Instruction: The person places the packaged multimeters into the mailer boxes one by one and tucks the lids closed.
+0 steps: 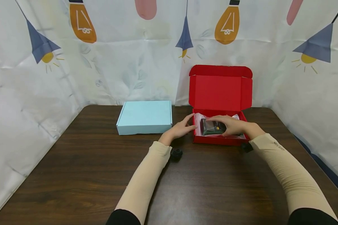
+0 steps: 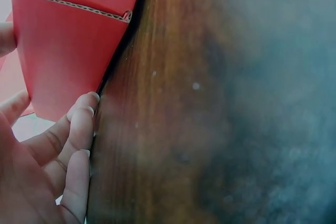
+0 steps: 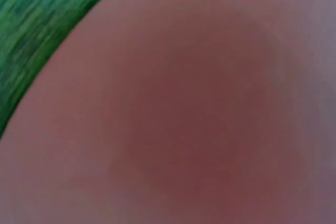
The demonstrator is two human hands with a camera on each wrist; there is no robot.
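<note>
A red cardboard box [image 1: 217,141] stands on the table with its lid [image 1: 218,90] raised at the back. Inside, on pale wrapping [image 1: 197,118], is a dark green pack [image 1: 211,127] with a clear, shiny top. My right hand [image 1: 231,125] grips this pack from the right, thumb at the near side and fingers over the far side. My left hand [image 1: 181,127] rests with spread fingers at the box's left end. In the left wrist view, the left fingers [image 2: 79,129] lie along the red cardboard [image 2: 63,51]. Blurred skin fills most of the right wrist view.
A closed light blue box [image 1: 146,117] sits to the left of the red one, close to the left forearm. Behind both hangs a patterned white curtain [image 1: 115,72]. The dark wooden table [image 1: 81,172] extends toward me.
</note>
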